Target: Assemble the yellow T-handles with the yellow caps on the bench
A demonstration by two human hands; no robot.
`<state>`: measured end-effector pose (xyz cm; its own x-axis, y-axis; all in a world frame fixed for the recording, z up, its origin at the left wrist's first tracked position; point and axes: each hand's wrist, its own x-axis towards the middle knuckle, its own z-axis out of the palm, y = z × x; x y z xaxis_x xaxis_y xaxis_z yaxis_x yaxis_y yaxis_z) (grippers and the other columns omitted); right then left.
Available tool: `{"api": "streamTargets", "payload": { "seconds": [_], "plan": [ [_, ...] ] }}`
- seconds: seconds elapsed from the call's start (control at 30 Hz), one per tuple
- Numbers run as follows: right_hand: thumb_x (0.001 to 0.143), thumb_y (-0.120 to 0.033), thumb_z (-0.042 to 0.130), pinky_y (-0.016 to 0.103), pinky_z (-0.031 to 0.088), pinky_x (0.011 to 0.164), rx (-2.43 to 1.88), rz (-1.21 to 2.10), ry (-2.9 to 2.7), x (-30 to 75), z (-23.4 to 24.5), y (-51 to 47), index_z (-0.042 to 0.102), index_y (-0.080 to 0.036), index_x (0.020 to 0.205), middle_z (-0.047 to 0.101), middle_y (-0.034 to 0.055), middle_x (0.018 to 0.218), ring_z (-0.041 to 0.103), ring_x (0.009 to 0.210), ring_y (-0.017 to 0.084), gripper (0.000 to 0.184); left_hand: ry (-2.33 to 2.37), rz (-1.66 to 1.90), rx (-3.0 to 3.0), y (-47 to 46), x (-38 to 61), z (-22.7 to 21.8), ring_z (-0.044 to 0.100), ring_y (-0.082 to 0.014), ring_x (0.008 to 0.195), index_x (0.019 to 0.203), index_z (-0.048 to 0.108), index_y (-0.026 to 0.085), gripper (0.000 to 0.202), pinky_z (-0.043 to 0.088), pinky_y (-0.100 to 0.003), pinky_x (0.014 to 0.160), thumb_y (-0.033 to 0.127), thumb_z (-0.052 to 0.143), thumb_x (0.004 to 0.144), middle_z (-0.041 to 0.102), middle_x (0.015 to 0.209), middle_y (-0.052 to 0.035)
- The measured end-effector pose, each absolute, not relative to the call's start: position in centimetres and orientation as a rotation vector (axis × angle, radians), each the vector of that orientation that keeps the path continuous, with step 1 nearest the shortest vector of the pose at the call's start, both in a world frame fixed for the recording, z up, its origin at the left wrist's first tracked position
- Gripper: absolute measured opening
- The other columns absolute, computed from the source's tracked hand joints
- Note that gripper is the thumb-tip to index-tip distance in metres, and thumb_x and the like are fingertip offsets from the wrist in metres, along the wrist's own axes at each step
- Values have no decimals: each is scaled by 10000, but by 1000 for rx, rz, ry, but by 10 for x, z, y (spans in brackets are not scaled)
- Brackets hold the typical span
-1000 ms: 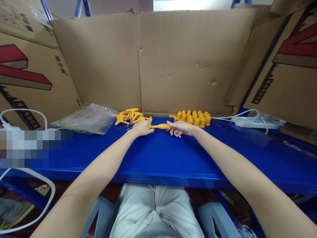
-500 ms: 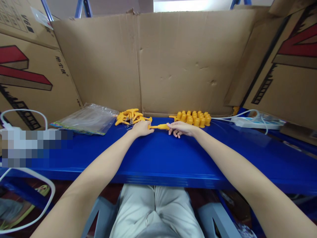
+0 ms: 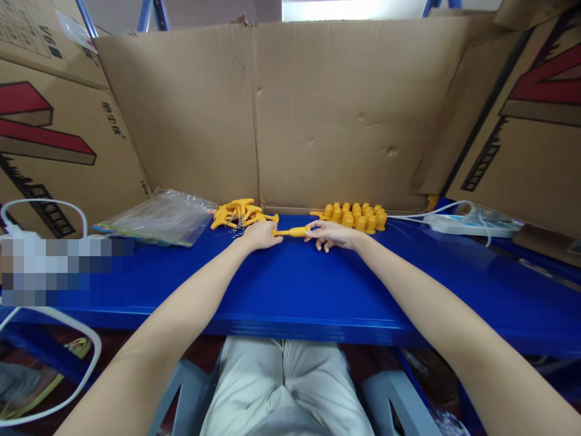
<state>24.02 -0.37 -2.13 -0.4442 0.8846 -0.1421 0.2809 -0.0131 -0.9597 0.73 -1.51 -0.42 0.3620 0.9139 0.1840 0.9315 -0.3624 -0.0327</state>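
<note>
A yellow plastic piece with a spiral-ridged shaft lies level between my two hands, low over the blue table. My left hand is closed round its left end, hiding that part. My right hand pinches the wider, smooth right end between thumb and forefinger, the other fingers loosely curled. Whether this smooth part is a separate sleeve I cannot tell. Just behind my left hand lies a heap of yellow T-handled pieces with small metal bits. Behind my right hand several yellow cup-like pieces stand in rows.
A stack of clear plastic bags lies at the left of the blue table. On the right sits a white power strip with cables. A cardboard wall closes off the back, with printed cartons at both sides.
My right hand's fingers have shifted slightly on the smooth end of the yellow piece. My left hand stays in place.
</note>
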Motion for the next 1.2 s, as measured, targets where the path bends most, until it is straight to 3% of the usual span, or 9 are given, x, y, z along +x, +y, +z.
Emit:
{"api": "streamTargets", "payload": {
  "seconds": [0.27, 0.47, 0.7, 0.83, 0.9, 1.0, 1.13, 1.2],
  "plan": [
    [866, -380, 637, 140, 429, 341, -1263, 1447, -1721, 236, -22, -5, 562, -164, 933, 710, 52, 881, 558, 456, 49, 238, -1688, -204, -2504, -13, 6, -6, 646, -276, 943, 967, 632, 178, 352, 494, -345, 782, 457, 520, 785, 705, 971, -106],
    [849, -434, 645, 132, 418, 332, -1291, 1415, -1719, 233, -21, -7, 577, -157, 900, 714, 59, 855, 546, 452, 46, 290, -1703, -193, -2495, -9, 5, -10, 643, -249, 938, 956, 639, 188, 361, 491, -311, 779, 480, 520, 778, 708, 956, -89],
    [882, -502, 562, 134, 400, 310, -1350, 1386, -1695, 228, -17, -11, 550, -143, 748, 663, 44, 661, 524, 411, 51, 383, -1697, -183, -2490, -10, 6, -10, 647, -260, 943, 976, 631, 185, 369, 492, -320, 764, 476, 511, 783, 707, 968, -98],
    [892, -506, 543, 152, 418, 316, -1336, 1400, -1705, 230, -18, -9, 565, -142, 824, 676, 51, 704, 531, 410, 60, 372, -1716, -191, -2482, -10, 6, -9, 647, -255, 949, 973, 630, 192, 362, 491, -312, 767, 475, 521, 776, 709, 970, -94],
    [846, -449, 642, 157, 437, 332, -1286, 1421, -1721, 233, -19, -8, 555, -163, 947, 694, 36, 784, 554, 430, 64, 315, -1720, -187, -2484, -10, 6, -9, 648, -254, 949, 971, 628, 191, 362, 492, -309, 766, 476, 518, 776, 710, 962, -91],
    [755, -336, 765, 150, 449, 350, -1221, 1435, -1740, 237, -21, -7, 503, -215, 1052, 700, -5, 838, 560, 437, 56, 414, -1720, -174, -2485, -9, 6, -9, 649, -264, 947, 981, 624, 187, 379, 495, -317, 760, 485, 514, 775, 706, 959, -98],
    [834, -419, 667, 137, 424, 335, -1258, 1406, -1747, 235, -20, -9, 544, -174, 893, 697, 19, 774, 524, 407, 42, 281, -1707, -169, -2493, -10, 7, -10, 649, -281, 944, 998, 619, 179, 391, 499, -341, 763, 483, 510, 778, 700, 972, -111],
    [890, -486, 561, 133, 410, 326, -1302, 1396, -1742, 232, -19, -10, 560, -152, 805, 676, 33, 691, 497, 382, 38, 345, -1708, -172, -2496, -10, 7, -10, 650, -279, 944, 1008, 617, 181, 391, 498, -342, 768, 479, 509, 779, 698, 978, -110]
  ]
}}
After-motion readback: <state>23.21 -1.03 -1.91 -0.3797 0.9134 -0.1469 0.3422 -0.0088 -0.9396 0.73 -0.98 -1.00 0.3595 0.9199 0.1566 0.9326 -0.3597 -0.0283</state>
